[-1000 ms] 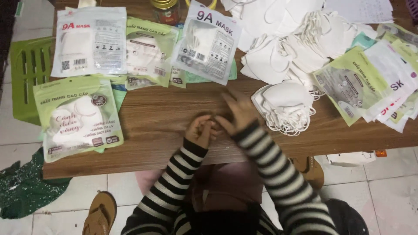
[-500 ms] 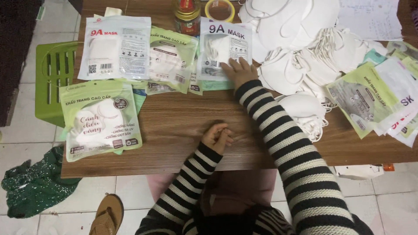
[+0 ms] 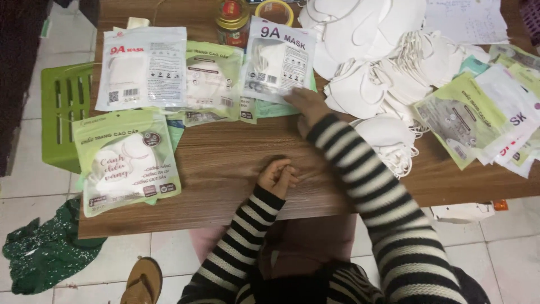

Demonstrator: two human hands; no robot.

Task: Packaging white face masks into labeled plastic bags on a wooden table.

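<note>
My right hand (image 3: 306, 107) reaches forward and rests its fingers on the lower edge of a grey-white mask packet (image 3: 277, 62) at the middle of the wooden table (image 3: 225, 163). Whether it grips the packet or only touches it is unclear. My left hand (image 3: 277, 176) lies on the bare wood near the front edge, fingers loosely curled, holding nothing. Both arms wear black-and-white striped sleeves. A heap of loose white masks (image 3: 371, 62) lies just right of my right hand.
More mask packets lie at the left: a white one (image 3: 143, 67), pale green ones (image 3: 214, 79) and a green one (image 3: 126, 163). Flat empty packets (image 3: 484, 112) pile at the right. A jar (image 3: 232, 19) and tape roll (image 3: 274, 10) stand at the back. A green stool (image 3: 64, 112) stands left.
My right hand has left my left hand and the masks near the front edge and stretched forward onto the grey-white packet. My left hand stayed on the wood.
</note>
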